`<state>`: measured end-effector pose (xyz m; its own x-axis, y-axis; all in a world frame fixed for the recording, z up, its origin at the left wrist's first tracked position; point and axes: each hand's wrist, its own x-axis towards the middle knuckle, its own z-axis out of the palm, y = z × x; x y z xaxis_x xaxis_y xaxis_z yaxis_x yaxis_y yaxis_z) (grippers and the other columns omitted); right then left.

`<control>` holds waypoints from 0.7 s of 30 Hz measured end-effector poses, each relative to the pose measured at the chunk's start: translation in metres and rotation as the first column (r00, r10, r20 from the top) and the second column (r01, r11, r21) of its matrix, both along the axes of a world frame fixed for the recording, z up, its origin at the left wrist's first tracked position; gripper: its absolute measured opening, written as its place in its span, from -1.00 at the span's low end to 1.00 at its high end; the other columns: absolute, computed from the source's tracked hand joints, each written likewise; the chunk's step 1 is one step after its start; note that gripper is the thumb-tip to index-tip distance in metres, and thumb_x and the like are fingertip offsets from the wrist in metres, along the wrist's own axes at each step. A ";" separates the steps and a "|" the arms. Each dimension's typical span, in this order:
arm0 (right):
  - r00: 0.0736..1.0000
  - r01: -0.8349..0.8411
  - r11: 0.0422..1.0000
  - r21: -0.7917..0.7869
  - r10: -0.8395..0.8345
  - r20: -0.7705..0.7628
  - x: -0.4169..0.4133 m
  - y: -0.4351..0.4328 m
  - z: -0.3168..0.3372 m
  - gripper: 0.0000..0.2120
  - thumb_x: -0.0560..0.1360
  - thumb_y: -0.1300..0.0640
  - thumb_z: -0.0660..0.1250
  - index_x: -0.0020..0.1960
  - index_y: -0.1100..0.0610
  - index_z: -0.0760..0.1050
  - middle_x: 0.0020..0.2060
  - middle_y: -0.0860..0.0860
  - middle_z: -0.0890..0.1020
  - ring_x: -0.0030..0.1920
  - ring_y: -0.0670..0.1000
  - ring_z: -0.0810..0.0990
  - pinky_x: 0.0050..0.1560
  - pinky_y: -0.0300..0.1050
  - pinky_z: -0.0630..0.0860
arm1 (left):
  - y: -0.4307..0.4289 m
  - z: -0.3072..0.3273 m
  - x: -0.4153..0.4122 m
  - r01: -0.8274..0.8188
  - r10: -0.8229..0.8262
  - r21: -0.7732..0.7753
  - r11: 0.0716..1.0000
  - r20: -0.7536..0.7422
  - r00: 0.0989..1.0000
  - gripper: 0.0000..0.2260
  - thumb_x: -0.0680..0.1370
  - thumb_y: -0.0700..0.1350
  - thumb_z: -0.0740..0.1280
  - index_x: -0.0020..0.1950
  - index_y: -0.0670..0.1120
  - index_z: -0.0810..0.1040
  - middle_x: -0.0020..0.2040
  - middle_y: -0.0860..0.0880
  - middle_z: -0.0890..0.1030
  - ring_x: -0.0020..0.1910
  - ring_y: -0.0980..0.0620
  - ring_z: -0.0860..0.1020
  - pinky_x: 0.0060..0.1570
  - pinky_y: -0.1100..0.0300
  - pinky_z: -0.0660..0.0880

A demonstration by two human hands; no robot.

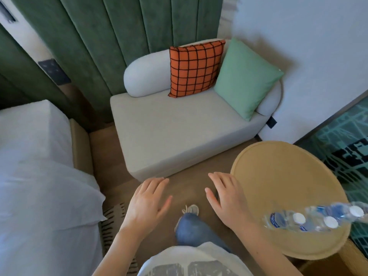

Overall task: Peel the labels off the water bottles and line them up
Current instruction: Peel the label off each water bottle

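Both hands are held out in front of the person, palms down, with nothing in them. The left hand (148, 203) has its fingers spread a little. The right hand (226, 198) is spread the same way, and its fingertips show just in front of the rim of a round tan table (282, 176). The two hands are apart, with a gap of brown floor (187, 188) between them.

The water bottles (316, 218) stand close together on the near right part of the round table. They are clear plastic with white caps and blue labels still on them. They look blurry, so the exact count is hard to tell, but three white caps show. The right hand is near the bottles but not touching them.

Below the hands there is a knee in blue jeans (191, 230) and a white shoe (191, 210) on the floor. A white shirt with a grey print (191, 261) shows at the bottom.

Ahead is a small pale grey sofa (179, 136). An orange pillow with black squares (195, 68) and a plain green pillow (247, 78) lean on its back. Green padded panels (111, 36) cover the wall behind it. On the left is a bed with white sheets (39, 172).
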<state>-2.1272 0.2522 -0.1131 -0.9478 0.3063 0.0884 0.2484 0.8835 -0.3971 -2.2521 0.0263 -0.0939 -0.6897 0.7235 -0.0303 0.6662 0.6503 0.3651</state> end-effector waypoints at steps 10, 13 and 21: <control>0.941 0.335 0.942 0.000 -0.335 -0.055 -0.094 0.095 0.037 -0.53 0.62 -0.08 0.13 0.29 0.22 0.56 0.13 0.09 0.65 0.13 0.11 0.60 0.13 0.02 0.58 | 0.161 0.061 -0.175 0.287 -0.283 0.034 0.957 -0.092 0.955 -0.50 0.59 0.13 0.13 0.25 -0.20 0.62 0.16 -0.12 0.66 0.16 -0.17 0.59 0.13 -0.06 0.54; 0.849 0.521 0.853 0.000 -0.519 -0.103 -0.097 0.116 0.039 -0.55 0.62 -0.09 0.13 0.22 0.21 0.59 0.01 0.08 0.65 0.01 0.08 0.58 0.01 -0.04 0.57 | 0.215 0.064 -0.199 0.402 -0.397 0.060 0.914 -0.077 0.915 -0.53 0.59 0.12 0.13 0.19 -0.20 0.63 0.10 -0.12 0.67 0.11 -0.19 0.60 0.08 -0.06 0.56; 0.449 0.893 0.445 0.061 -0.892 -0.056 -0.106 0.131 0.021 -0.67 0.57 0.05 0.30 0.19 0.26 0.61 0.00 0.18 0.65 -0.01 0.23 0.62 0.01 0.11 0.60 | 0.350 0.038 -0.243 0.862 -0.861 -0.009 0.507 -0.039 0.507 -0.57 0.59 0.08 0.15 0.12 -0.21 0.65 0.02 -0.12 0.67 -0.02 -0.18 0.61 -0.06 -0.02 0.59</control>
<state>-2.2334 0.3828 -0.0919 -0.1543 0.9750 0.1601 0.9123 0.2028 -0.3557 -2.4953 0.3766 -0.0561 0.2733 0.9619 -0.0097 0.9080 -0.2547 0.3327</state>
